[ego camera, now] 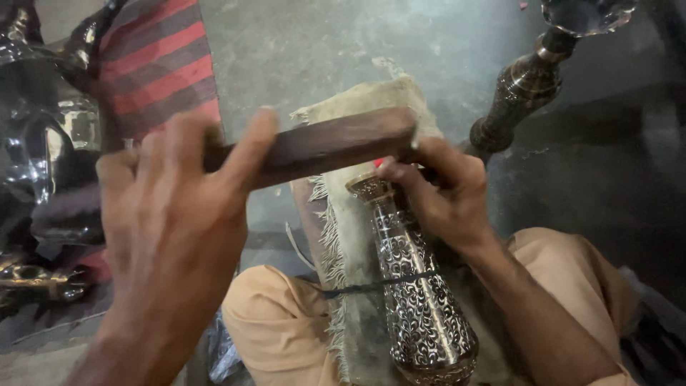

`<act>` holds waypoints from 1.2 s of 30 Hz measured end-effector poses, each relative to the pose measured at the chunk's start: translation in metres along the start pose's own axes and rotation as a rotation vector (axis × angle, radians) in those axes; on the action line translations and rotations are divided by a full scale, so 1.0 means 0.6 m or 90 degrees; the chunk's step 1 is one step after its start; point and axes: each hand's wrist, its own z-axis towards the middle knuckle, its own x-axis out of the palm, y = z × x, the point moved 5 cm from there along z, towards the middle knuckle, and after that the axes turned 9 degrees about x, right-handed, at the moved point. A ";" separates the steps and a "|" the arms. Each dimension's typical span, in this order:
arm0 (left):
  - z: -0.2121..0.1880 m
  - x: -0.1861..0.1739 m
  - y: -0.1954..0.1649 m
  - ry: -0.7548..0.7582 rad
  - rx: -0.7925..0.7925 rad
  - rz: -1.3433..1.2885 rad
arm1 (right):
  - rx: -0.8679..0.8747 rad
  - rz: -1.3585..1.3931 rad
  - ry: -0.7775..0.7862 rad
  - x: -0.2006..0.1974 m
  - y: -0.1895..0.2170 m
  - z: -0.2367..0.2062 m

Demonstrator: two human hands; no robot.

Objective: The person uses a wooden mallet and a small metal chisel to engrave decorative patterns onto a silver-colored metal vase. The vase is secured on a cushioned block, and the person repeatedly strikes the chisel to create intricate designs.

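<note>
Your left hand (171, 214) has its fingers clamped round the wooden mallet (321, 146), raised just above your right fingers. Your right hand (443, 189) pinches a small tool (mostly hidden) against the neck of the engraved metal vase (418, 293), which lies below those fingers on the frayed cloth (336, 236) across your lap.

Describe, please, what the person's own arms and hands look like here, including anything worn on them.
Both are bare: the left hand and right hand wear no gloves, rings or watch, and no sleeves show on either forearm. One right fingertip carries a small red mark.
</note>
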 end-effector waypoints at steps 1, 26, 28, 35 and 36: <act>-0.022 0.021 0.014 0.007 -0.022 -0.038 | -0.011 0.042 0.001 -0.001 -0.005 -0.001; 0.084 0.189 -0.153 0.016 -0.106 -0.691 | 0.095 0.139 -0.286 -0.063 -0.095 0.017; 0.093 0.203 -0.159 0.053 -0.120 -0.733 | 0.105 0.190 -0.306 -0.069 -0.093 0.011; 0.045 0.263 -0.126 -0.090 -0.076 -1.194 | 0.145 0.234 -0.199 -0.057 -0.040 -0.003; 0.042 0.276 -0.132 -0.087 -0.094 -1.203 | 0.145 0.226 -0.167 -0.046 -0.031 -0.005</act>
